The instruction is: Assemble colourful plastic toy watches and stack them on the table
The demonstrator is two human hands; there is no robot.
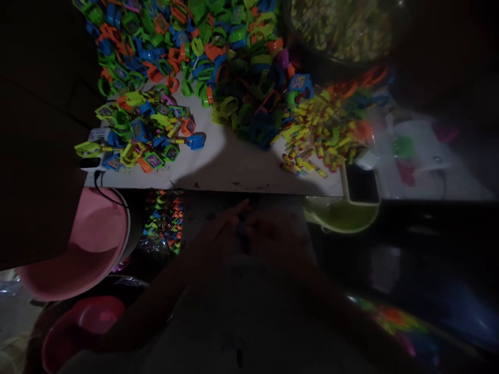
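Observation:
In deep shadow below the table's front edge, my left hand point(220, 228) and my right hand point(268, 234) meet close together. Between their fingertips is a small dark blue piece point(243, 239), seemingly plastic, whose exact shape is lost in the dark. My left index finger points forward, while the thumb and other fingers close near the piece. The right fingers are bent in a pinch at its other side. On the table ahead, a small heap of toy watches point(154, 158) with picture faces lies left, some with wrapped sticks through them. Yellow wrapped candy sticks point(327, 130) lie right.
A large pile of coloured toy watches point(206, 49) covers the back of the white table point(234, 166). A metal basin point(335, 59) holds many wrapped pieces. A phone point(362, 184) rests at the front edge. Below are a pink basin point(97, 234), a red bowl point(93, 317) and a yellow-green basin point(346, 218).

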